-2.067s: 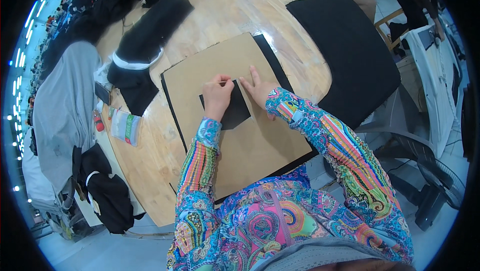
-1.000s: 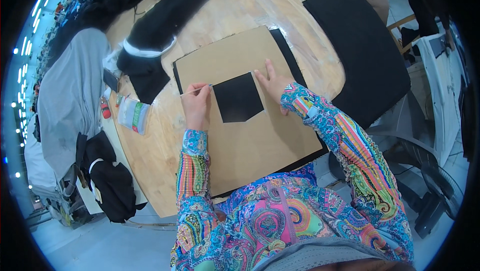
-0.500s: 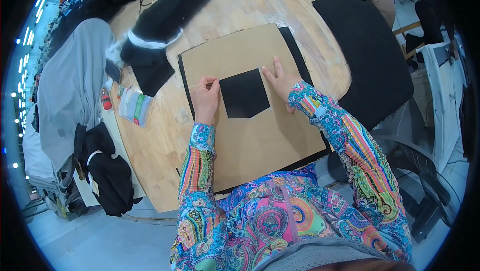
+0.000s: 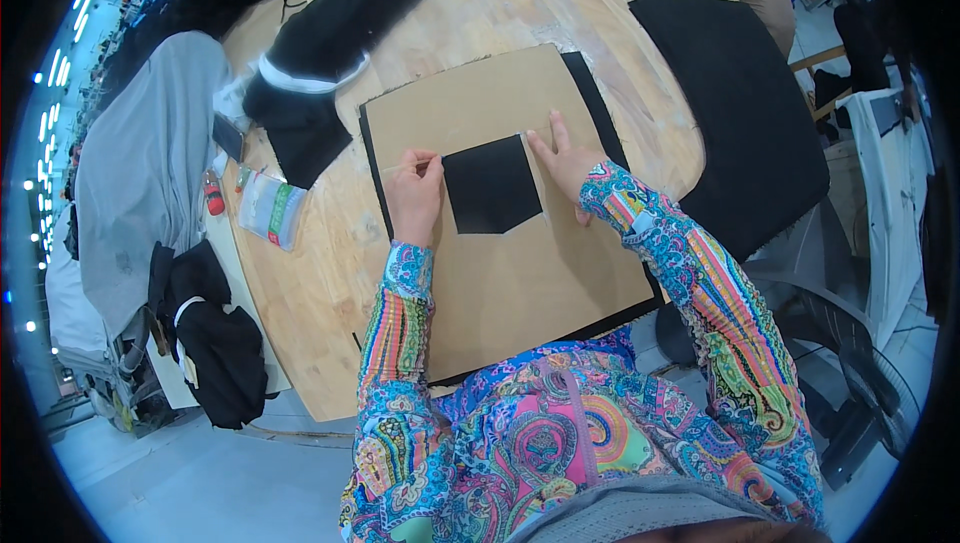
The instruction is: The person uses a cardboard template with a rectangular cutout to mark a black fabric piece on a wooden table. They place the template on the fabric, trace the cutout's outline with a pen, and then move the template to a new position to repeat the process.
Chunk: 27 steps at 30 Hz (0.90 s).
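A tan cardboard sheet (image 4: 520,283) lies on black fabric (image 4: 590,93), whose edges stick out around it. In the middle of the sheet is a black pocket-shaped area (image 4: 492,186) with a pointed lower edge; whether it is a piece on top or a cutout, I cannot tell. My left hand (image 4: 413,201) is closed in a pinch at its upper left corner; what the fingertips hold, if anything, is too small to make out. Beside the upper right corner, my right hand (image 4: 568,163) rests on the cardboard with index and middle fingers spread.
Black fabric bundled with a white band (image 4: 310,78) lies far left on the wooden table (image 4: 320,333). A large black panel (image 4: 740,113) overhangs the right edge. Near the left edge are a plastic packet (image 4: 270,211) and a small red bottle (image 4: 213,193). A fan (image 4: 850,363) stands at right.
Both hands keep nearly the same places on the cardboard. The whole view has shifted very slightly; nothing else visibly moved.
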Motion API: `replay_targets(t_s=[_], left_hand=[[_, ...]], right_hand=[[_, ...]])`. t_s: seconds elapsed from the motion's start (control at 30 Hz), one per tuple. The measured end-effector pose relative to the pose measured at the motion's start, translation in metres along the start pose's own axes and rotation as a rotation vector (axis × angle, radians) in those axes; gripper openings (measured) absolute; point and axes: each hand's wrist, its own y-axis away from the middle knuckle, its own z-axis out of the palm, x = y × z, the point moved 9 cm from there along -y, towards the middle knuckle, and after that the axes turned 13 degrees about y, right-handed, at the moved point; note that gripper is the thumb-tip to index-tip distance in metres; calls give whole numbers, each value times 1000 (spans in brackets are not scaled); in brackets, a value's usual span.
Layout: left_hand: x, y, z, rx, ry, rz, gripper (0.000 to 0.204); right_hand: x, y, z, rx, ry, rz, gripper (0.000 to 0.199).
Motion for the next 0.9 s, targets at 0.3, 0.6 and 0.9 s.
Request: replay_targets(t_s=[0.3, 0.6, 0.9], left_hand=[[-4, -1, -6, 50, -52, -29, 16], [-3, -1, -8, 63, -78, -18, 15], [-2, -2, -6, 46, -87, 20, 16]], right_hand=[[0, -1, 1, 16, -5, -5, 142], [-1, 6, -4, -36, -34, -6, 140], [-1, 3, -3, -28, -21, 0, 140]])
